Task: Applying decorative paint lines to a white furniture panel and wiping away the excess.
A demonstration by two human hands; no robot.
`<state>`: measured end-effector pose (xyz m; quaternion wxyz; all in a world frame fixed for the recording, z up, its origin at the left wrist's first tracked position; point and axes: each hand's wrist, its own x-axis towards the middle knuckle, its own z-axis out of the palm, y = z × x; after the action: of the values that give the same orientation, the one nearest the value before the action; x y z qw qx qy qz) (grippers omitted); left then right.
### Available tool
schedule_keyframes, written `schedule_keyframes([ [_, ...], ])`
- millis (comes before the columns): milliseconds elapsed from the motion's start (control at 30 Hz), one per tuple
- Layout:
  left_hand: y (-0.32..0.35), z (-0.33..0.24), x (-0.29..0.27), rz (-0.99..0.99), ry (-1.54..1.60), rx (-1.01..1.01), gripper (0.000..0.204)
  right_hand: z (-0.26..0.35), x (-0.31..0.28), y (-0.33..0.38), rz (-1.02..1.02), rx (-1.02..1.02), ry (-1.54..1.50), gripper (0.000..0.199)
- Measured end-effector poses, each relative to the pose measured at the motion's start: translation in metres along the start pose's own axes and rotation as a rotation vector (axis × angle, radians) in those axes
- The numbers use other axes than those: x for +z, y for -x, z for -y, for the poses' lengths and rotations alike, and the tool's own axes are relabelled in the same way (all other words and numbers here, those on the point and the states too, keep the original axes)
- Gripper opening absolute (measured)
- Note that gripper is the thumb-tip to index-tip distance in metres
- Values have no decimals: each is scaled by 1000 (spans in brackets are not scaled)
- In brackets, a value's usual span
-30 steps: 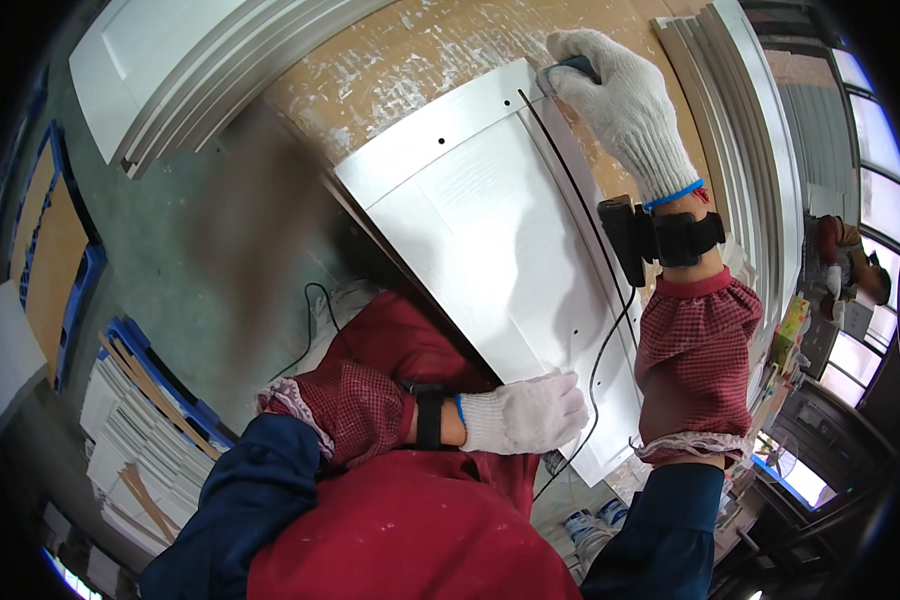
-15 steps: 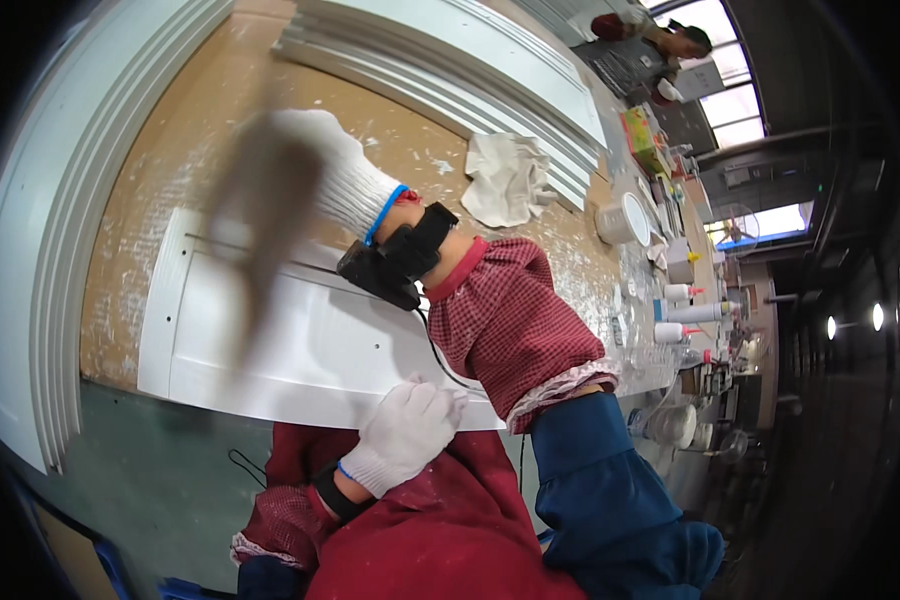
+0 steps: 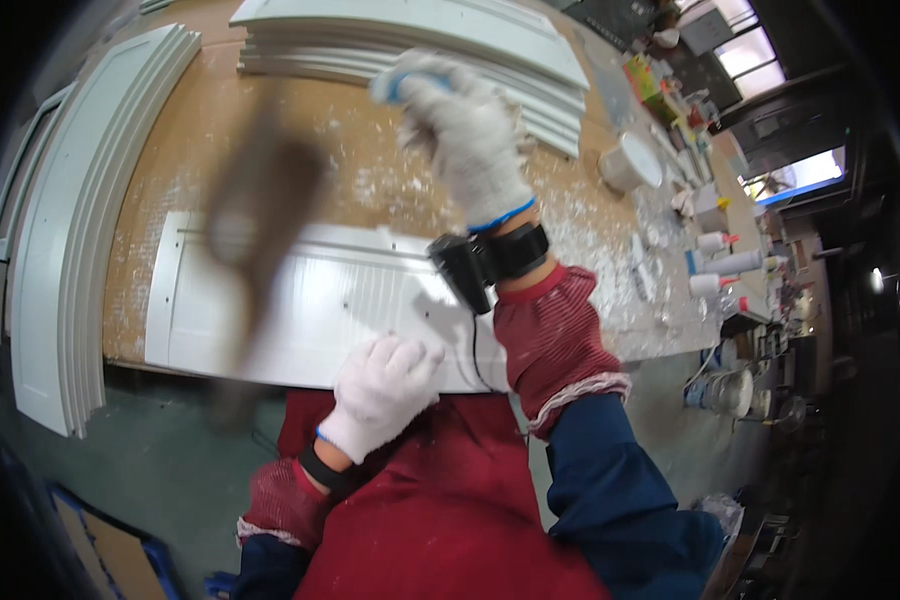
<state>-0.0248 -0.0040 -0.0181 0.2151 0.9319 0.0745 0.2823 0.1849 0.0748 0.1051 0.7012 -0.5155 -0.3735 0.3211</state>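
Right hand [image 3: 467, 140] grips one bluish object [image 3: 407, 86]; whether left hand [image 3: 378, 392] grips one white panel [image 3: 380, 280] is unclear.

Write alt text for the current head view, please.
A person's gloved right hand, gripping a blurred bluish object, is raised over a worktable near stacked white panels; the gloved left hand lies at a white panel's near edge.

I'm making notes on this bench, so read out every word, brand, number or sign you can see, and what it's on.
No text can be read here.
Yellow-green box: any print is too small and blurred.
White bottles with red tips: any labels are too small.
White panel: dark dots, no lettering visible.
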Motion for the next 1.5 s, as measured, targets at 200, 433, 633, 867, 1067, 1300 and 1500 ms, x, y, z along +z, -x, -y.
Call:
schedule_keyframes([
  [200,-13,-13,-12,173,204,-157,51,1,-66,23,-42,-138,-566,15],
  [433,-47,-45,4,250,1170,-629,60,-10,-111,50,-120,-9,-861,18],
  [633,-64,-76,7,612,1554,-796,54,-20,-133,63,-243,9,-843,19],
  [867,-54,-68,-3,659,1660,-888,47,-44,-160,67,-364,-224,-251,10],
  [1067,-49,-72,-13,661,1081,-868,63,-65,-185,46,-522,-260,-107,11],
  [1300,-51,-107,-18,466,1130,-685,83,-75,-207,21,-808,-241,316,17],
  [1500,-48,-141,-12,445,978,-449,78,-78,-204,19,-847,-258,493,12],
])
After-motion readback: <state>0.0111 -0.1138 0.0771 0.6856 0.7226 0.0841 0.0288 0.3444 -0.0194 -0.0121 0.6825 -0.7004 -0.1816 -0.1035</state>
